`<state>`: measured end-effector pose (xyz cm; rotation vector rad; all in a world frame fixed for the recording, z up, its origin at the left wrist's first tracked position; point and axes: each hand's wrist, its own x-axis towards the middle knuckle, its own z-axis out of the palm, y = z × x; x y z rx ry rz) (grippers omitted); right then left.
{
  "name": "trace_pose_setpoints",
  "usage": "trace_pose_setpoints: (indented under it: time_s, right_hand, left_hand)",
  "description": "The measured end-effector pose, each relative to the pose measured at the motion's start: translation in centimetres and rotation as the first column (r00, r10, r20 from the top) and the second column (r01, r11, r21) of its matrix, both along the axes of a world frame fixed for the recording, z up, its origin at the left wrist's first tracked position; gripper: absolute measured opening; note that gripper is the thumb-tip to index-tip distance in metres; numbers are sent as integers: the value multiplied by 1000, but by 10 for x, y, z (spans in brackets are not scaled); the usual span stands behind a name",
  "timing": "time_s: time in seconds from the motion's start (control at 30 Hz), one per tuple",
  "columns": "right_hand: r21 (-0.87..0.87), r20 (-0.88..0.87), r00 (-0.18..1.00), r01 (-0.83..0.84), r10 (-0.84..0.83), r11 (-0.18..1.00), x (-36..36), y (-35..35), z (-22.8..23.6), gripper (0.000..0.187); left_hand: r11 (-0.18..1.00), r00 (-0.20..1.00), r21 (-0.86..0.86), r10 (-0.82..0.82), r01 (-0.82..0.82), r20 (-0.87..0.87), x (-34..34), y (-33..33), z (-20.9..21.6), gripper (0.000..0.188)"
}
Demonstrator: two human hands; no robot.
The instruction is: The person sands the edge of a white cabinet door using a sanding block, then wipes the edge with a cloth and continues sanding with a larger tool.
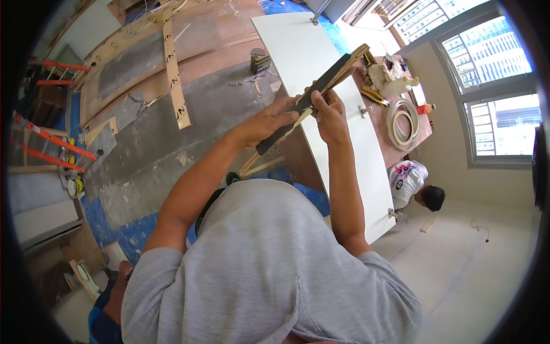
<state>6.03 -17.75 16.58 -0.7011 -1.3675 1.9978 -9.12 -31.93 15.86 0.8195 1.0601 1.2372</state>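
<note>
Both my hands are raised ahead of my chest around a long, flat dark strip (322,83) that slants from lower left to upper right. My left hand (274,119) grips its lower part, thumb along the near side. My right hand (330,114) is closed farther up, thumb raised, around thin light wooden strips (354,64) lying against the dark one. A short pale sliver (303,116) shows between the hands. Below them lies a white cabinet door panel (358,166) with metal hinges along its right edge.
Right of the panel, a worktable holds a coil of pale banding (403,125), yellow-handled pliers (375,96) and clutter. A person in a white shirt (409,180) bends beside it. Orange ladders (54,137) stand at left; another person's leg (117,292) shows lower left. A tin (259,61) sits beyond.
</note>
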Motion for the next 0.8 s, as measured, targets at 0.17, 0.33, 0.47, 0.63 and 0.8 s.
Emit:
trace_pose_setpoints:
  time_s: [0.17, 0.33, 0.47, 0.63, 0.8]
  right_hand:
    - [-17, 143, 982, 128, -125, 992, -1, -10, -3, 40]
    - [126, 297, 918, 235, -263, 964, -1, -10, -17, 39]
    - [177, 362, 900, 191, -244, 966, -5, -20, -7, 46]
    - [-22, 107, 994, -13, 15, 1000, 6, -1, 4, 49]
    - [-231, -233, 971, -103, 48, 968, -15, -13, 15, 36]
  left_hand:
    - [988, 989, -131, 69, -86, -131, 19, -4, -13, 64]
    - [939, 769, 270, 331, -211, -548, 44, -1, -25, 71]
    - [826, 608, 550, 500, -122, -617, 28, 3, -60, 72]
    - [996, 909, 85, -66, 34, 412, -5, -16, -28, 55]
    - [970, 564, 217, -241, 110, 790, 12, -18, -48, 51]
